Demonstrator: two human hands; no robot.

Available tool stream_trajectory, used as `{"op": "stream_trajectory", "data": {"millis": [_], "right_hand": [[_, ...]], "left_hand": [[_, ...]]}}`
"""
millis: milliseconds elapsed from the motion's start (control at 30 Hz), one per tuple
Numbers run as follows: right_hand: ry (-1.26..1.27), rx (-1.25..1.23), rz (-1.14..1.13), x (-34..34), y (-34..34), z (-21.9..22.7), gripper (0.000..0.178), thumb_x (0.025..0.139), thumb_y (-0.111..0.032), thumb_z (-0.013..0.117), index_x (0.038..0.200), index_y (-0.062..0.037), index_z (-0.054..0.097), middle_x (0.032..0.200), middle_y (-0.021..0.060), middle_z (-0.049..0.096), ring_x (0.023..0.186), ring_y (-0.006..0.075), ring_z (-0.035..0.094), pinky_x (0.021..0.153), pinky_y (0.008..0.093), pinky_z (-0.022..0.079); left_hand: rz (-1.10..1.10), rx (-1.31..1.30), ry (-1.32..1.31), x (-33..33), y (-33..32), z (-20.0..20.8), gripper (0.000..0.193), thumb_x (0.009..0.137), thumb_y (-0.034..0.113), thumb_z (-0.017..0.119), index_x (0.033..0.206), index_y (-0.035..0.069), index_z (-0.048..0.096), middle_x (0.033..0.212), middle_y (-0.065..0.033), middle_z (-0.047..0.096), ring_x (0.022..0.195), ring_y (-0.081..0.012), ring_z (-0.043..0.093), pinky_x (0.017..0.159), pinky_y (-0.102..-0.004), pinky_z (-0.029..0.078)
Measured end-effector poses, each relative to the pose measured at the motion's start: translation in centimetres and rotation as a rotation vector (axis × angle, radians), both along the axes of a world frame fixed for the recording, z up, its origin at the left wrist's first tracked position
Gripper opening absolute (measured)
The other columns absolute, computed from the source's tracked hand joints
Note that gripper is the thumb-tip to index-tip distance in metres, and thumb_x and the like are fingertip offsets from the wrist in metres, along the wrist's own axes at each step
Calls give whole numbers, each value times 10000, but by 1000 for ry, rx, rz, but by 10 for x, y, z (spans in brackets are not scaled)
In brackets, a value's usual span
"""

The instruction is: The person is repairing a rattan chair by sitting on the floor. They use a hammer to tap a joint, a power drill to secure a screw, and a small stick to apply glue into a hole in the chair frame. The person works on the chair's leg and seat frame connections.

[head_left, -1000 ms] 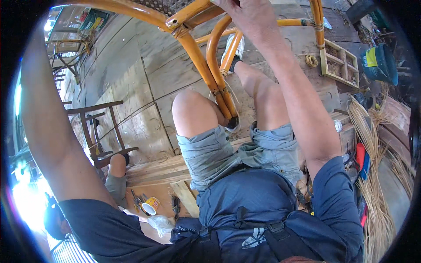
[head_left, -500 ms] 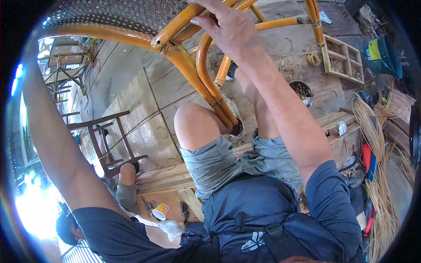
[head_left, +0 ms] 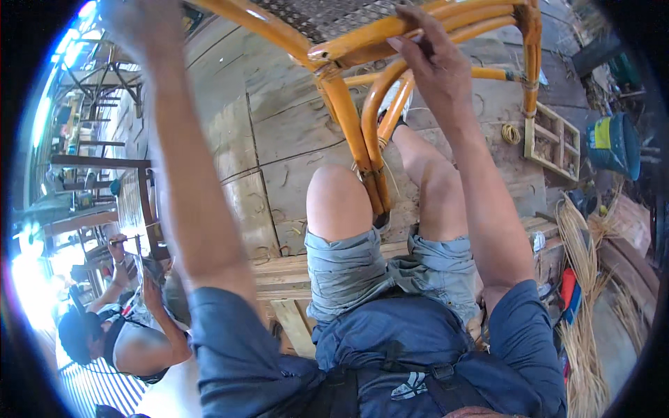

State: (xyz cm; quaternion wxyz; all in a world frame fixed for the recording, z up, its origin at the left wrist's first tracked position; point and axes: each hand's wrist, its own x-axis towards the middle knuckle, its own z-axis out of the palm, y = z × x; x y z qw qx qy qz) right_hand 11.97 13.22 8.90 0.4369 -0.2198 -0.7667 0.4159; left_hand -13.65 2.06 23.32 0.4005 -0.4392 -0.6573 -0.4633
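An orange-brown rattan chair frame [head_left: 352, 129] with a dark woven mesh panel [head_left: 334, 17] stands tilted in front of my knees. Its lower legs end near my foot between my knees. My right hand [head_left: 442, 73] grips the top rail, thumb on the near side and fingers over it. Bindings wrap the joints where the poles meet. Out at the upper left, my left hand [head_left: 143, 28] is raised away from the chair. Motion smears its fingers, so I cannot make out whether it holds anything.
A co-worker [head_left: 132, 327] works with both hands at the lower left, near a dark wooden frame [head_left: 143, 188]. To the right are a compartmented wooden tray [head_left: 554, 143], a teal bucket [head_left: 613, 146], a coil of cane [head_left: 511, 134] and long straw-coloured strips [head_left: 582, 306].
My left arm has swung rightward, bringing its blurred hand into view. The chair frame and my right hand sit farther right in the picture. More of the co-worker shows.
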Motion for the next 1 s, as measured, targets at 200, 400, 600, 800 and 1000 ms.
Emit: {"op": "stream_trajectory", "data": {"millis": [200, 400, 600, 800, 1000], "right_hand": [[31, 2, -84, -9, 3, -24, 380, 857, -137, 648, 1223, -162, 549, 676, -17, 534, 625, 51, 471, 579, 209, 413], [32, 118, -127, -9, 2, -25, 381, 846, -138, 666, 1207, -166, 548, 673, 5, 563, 620, 63, 495, 590, 217, 446], [-3, 97, -112, -5, 2, -24, 377, 877, -176, 634, 1241, -141, 539, 754, -18, 554, 688, 47, 491, 631, 198, 427], [58, 57, -49, -2, 4, -19, 400, 821, -135, 694, 1201, -131, 566, 678, 3, 574, 615, 52, 490, 577, 193, 434], [-70, 739, -275, 15, 19, 4, 393, 725, -202, 759, 1096, -147, 642, 892, 37, 629, 837, 167, 585, 736, 299, 471]], "left_hand": [[-391, 144, -1044, 131, -28, -149, 514, 887, 200, 568, 1287, -59, 374, 1161, -156, 488, 1015, -183, 516, 826, -289, 437], [-528, 295, -1060, 156, -3, -194, 434, 917, 133, 536, 1287, -16, 367, 1152, -128, 514, 1014, -137, 496, 862, -263, 412], [-504, 308, -1163, 162, -1, -194, 450, 908, 128, 557, 1283, -13, 354, 1115, -122, 524, 1003, -131, 498, 844, -261, 422], [-637, 485, -1326, 156, -1, -187, 476, 882, 131, 602, 1257, 17, 332, 1142, -122, 473, 1007, -146, 484, 845, -277, 434], [-622, 487, -1340, 162, -2, -199, 518, 864, 171, 646, 1247, 22, 332, 1123, -117, 482, 976, -137, 497, 848, -270, 429]]}}
